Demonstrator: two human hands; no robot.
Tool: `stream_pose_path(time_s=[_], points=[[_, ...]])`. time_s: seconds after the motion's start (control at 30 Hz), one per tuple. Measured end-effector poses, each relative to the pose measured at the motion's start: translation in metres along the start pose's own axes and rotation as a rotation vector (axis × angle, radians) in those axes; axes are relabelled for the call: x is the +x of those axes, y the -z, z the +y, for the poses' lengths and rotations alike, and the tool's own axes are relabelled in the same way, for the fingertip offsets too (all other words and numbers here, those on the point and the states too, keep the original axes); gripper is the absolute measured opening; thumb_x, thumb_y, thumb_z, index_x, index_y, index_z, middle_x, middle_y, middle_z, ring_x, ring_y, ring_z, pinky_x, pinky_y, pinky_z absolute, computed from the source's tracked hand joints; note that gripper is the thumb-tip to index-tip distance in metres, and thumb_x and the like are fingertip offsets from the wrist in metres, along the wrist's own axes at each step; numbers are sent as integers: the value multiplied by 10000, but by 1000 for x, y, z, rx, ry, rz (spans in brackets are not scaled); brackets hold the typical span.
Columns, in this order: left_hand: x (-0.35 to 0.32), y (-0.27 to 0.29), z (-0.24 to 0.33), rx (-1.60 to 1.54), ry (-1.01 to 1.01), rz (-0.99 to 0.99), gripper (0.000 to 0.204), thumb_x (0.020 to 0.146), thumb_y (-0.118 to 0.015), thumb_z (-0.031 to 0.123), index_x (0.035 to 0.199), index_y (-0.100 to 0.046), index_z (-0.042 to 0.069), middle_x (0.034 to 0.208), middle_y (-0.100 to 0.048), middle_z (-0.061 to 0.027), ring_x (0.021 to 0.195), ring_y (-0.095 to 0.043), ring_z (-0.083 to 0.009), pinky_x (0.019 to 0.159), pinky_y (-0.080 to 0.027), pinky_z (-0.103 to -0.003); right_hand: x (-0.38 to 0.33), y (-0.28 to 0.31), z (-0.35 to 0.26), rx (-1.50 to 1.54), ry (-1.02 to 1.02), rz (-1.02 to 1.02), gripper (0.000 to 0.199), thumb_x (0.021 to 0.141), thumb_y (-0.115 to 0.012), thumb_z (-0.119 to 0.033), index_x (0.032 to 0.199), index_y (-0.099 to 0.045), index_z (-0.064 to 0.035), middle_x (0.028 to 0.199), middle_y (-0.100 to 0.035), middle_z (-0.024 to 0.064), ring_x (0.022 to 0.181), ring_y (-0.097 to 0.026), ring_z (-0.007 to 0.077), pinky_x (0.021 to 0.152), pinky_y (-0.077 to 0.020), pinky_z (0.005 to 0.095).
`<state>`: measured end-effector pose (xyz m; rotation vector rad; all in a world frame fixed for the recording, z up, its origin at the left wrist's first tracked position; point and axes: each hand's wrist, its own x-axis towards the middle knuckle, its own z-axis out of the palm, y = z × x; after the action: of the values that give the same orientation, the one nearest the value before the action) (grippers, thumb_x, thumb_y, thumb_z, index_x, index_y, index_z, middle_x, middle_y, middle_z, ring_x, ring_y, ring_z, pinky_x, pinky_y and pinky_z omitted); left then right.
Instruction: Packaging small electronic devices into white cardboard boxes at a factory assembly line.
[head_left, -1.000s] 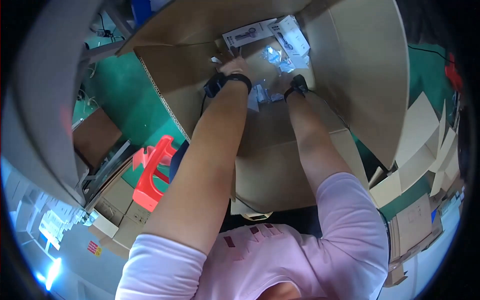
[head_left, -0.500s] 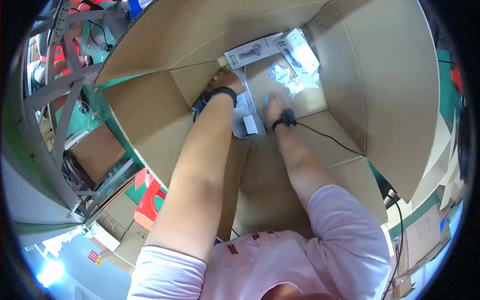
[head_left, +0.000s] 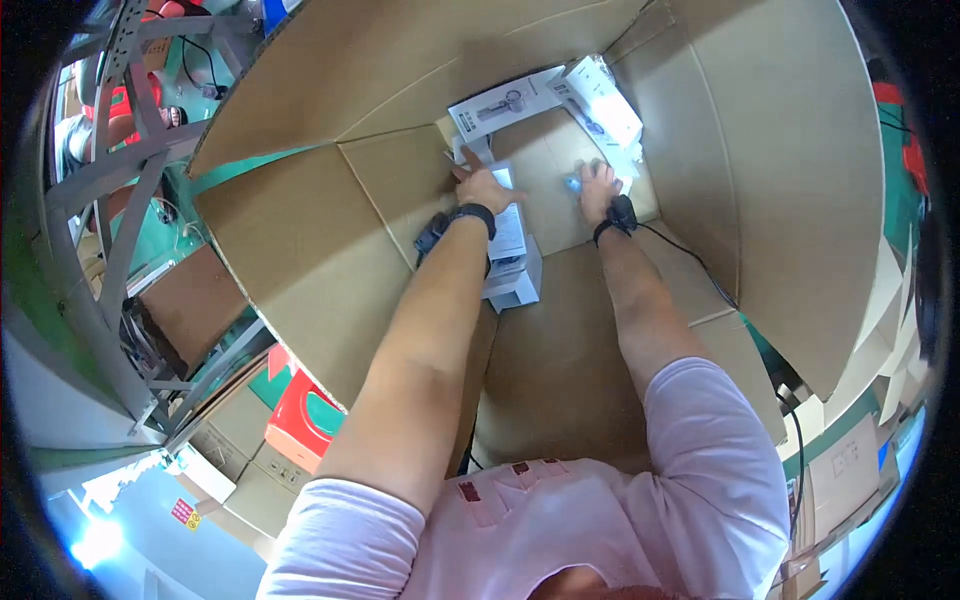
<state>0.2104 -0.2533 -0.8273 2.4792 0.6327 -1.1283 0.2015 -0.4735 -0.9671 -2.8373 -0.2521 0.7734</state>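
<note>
Left hand seemingly atop white box

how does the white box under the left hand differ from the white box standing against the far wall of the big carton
The white box under the left hand lies flat on the carton floor; the far box leans up against the back wall. The left hand rests on the near one, while nothing touches the far one. The near box sits mid-floor, the far one in the back corner beside another white box. Both are white, printed retail boxes of similar shape.

Product boxes lie inside carton (far end).
</note>
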Motion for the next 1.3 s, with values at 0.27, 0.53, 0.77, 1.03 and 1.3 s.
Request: stream_pose_path(time_s=[0.27, 0.53, 0.77, 1.03, 1.3], points=[[12, -70, -33, -924, 491, 90, 1297, 504, -895, 522, 1394, -223, -141, 1392, -396, -297, 1287, -434, -364, 1064, -379, -383, 41, 110, -94, 167, 287, 558, 648, 689, -671, -79, 1304, -474, -40, 1154, -554, 224, 1002, -584, 350, 877, -454, 468], [-9, -49, -1, -864, 372, 195, 1177, 531, -850, 583, 1379, -353, -65, 1273, -563, -241, 1156, -565, -365, 1007, -435, -384, 113, 118, -15, 0, -220, 76, 1103, 492, -871, -400, 1357, -327, 13, 1040, -636, 226, 928, -631, 363, 851, -509, 380], [-37, 1, 51, -1036, 485, 323, 1144, 601, -859, 409, 1379, -215, -128, 1259, -515, -332, 1160, -544, -415, 1020, -419, -382, 86, 133, -11, 299, -194, -155, 593, 549, -812, -461, 891, -688, 7, 998, -687, 176, 946, -647, 279, 856, -506, 380], [-91, 64, 44, -1550, 449, 320, 960, 697, -806, 385, 1359, -314, -107, 1311, -510, -282, 1202, -524, -384, 1020, -417, -375, -11, 312, -66, 890, -94, -481, 603, 609, -814, -387, 1031, -679, 22, 1076, -682, 108, 879, -660, 190, 791, -525, 341], [-451, 218, 75, -1502, -82, 49, 727, 866, -691, 363, 1324, -353, -88, 1233, -556, -197, 1134, -556, -247, 942, -461, -340, -277, 593, -116, 846, 16, -345, 423, 748, -755, -114, 1137, -636, 2, 1090, -678, 94, 980, -642, 173, 870, -500, 327]])
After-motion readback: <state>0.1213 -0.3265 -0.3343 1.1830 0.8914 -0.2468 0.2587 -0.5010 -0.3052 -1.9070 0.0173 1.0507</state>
